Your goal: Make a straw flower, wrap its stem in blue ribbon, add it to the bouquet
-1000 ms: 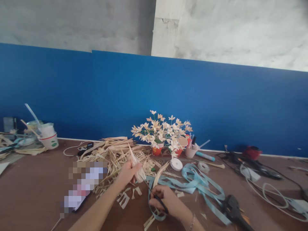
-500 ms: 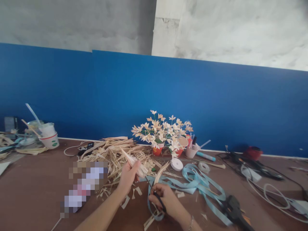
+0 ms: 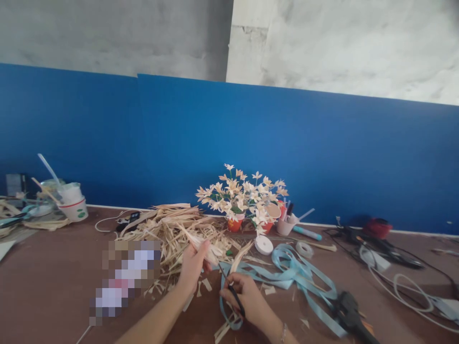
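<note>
My left hand (image 3: pixel 195 268) is closed on a pale, dry corn husk (image 3: pixel 195 239), its pointed end sticking up past the fingers. Just to the right, my right hand (image 3: pixel 244 294) grips black-handled scissors (image 3: pixel 234 297), blades angled up toward the lower edge of the husk. Whether the blades touch it I cannot tell. Behind the left hand spreads a heap of dry husk strips (image 3: pixel 172 222). Light blue ribbon (image 3: pixel 287 274) runs behind and under my right hand, and small husk scraps (image 3: pixel 206 285) lie on the brown table between my arms.
Husk flowers (image 3: pixel 247 191) stand in red pots (image 3: pixel 234 222) by the blue partition (image 3: pixel 229 134). A white ribbon roll (image 3: pixel 264 244) and a tape roll (image 3: pixel 304 249) lie nearby. A black glue gun (image 3: pixel 347 308) and white cables (image 3: pixel 405 296) are at right. A phone (image 3: pixel 125 282), blurred out, lies left.
Both hands have shifted very slightly, with the scissors staying close to the husk's lower edge. The things on the table stay where they were.
</note>
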Motion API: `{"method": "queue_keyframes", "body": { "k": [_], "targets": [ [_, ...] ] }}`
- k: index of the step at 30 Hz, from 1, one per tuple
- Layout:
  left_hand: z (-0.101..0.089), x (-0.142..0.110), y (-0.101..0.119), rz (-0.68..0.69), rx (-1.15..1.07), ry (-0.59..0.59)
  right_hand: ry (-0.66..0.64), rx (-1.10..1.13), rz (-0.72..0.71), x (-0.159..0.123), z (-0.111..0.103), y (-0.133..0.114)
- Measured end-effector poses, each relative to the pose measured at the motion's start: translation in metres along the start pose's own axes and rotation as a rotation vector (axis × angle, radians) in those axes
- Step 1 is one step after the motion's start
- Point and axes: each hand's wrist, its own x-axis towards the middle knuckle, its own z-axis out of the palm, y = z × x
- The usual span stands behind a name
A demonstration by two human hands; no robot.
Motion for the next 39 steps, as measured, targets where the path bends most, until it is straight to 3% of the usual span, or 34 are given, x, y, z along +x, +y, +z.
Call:
{"method": "queue_keyframes", "body": {
  "k": [6,14,25,36,39],
  "targets": [
    [-0.002,0.005,-0.005,-0.034,-0.063,-0.076,-0.011,-0.004,0.014,0.002,-0.003,0.001],
    [-0.014,0.018,0.002,-0.031,0.09,0.018,-0.122,0.042,0.058,-0.008,-0.021,-0.017],
    [-0.022,0.024,0.009,-0.028,0.226,-0.086,-0.147,0.032,0.086,-0.009,-0.029,-0.016],
    [-0.022,0.025,-0.001,-0.097,0.245,-0.215,-0.18,0.042,0.051,-0.008,-0.028,-0.008],
    [-0.022,0.026,-0.001,-0.105,0.251,-0.2,-0.189,0.027,0.056,-0.008,-0.03,-0.007]
  ]
}}
